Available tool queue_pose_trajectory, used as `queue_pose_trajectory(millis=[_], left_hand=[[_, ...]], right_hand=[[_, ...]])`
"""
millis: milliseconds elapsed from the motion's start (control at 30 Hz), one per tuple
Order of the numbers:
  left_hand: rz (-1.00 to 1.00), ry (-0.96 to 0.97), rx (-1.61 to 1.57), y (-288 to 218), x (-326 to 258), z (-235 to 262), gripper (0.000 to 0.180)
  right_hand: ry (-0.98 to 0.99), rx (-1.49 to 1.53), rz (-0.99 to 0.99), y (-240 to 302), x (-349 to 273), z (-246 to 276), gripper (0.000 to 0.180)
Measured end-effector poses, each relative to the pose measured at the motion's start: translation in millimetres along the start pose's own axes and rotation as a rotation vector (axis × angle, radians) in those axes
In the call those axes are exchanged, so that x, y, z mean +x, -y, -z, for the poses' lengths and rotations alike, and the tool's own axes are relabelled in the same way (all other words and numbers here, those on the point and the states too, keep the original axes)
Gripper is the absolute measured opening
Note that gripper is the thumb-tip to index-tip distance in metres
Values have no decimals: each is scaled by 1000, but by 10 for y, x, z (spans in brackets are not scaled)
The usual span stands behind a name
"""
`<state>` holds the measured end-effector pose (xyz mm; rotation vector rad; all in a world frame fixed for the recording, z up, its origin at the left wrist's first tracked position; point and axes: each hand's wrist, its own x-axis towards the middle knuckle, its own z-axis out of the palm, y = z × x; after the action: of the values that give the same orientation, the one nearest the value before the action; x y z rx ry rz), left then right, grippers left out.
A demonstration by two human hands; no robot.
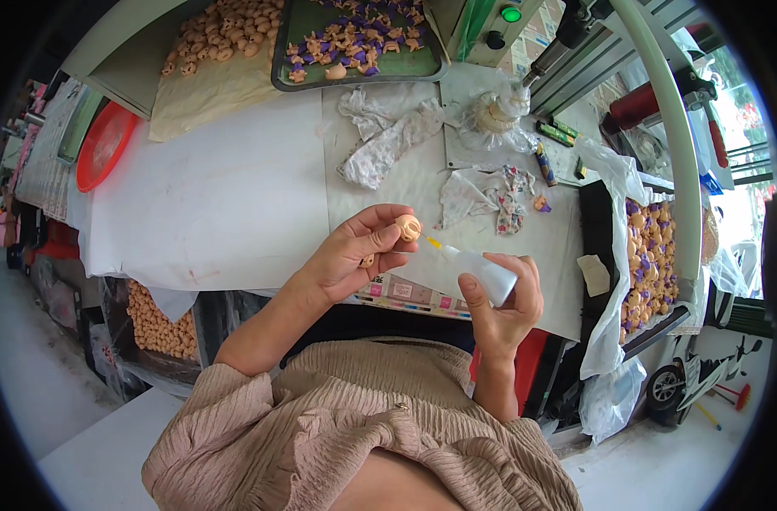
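Note:
Between the thumb and fingers of my left hand (341,260) is a small peach-coloured doll head (409,227), its hollow side showing. A second small doll head (368,261) is tucked against the curled lower fingers. My right hand (506,317) grips a white squeeze bottle (484,274), tilted so that its thin yellow nozzle (433,243) points at the first head. The tip is at or very near the head; contact cannot be made out. Both hands are above the front part of the white-covered table (235,179).
A green tray (388,78) of purple-and-peach doll bodies stands at the back, beside piled heads (231,34). Crumpled cloths (392,140) lie mid-table. To the right is a box of assembled figures (650,264); a red basin (106,146) sits left. A bin of peach pieces (163,322) stands below.

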<state>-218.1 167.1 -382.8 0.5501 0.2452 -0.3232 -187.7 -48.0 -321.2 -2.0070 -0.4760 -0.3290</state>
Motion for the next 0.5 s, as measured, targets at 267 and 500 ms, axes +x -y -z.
queue_pose_trajectory(millis=[267, 500], left_hand=[[-8, -3, 1, 29, 18, 3, 37], [-13, 25, -5, 33, 27, 18, 38]], right_hand=[[-19, 41, -22, 1, -33, 5, 36], [1, 58, -17, -18, -36, -53, 37]])
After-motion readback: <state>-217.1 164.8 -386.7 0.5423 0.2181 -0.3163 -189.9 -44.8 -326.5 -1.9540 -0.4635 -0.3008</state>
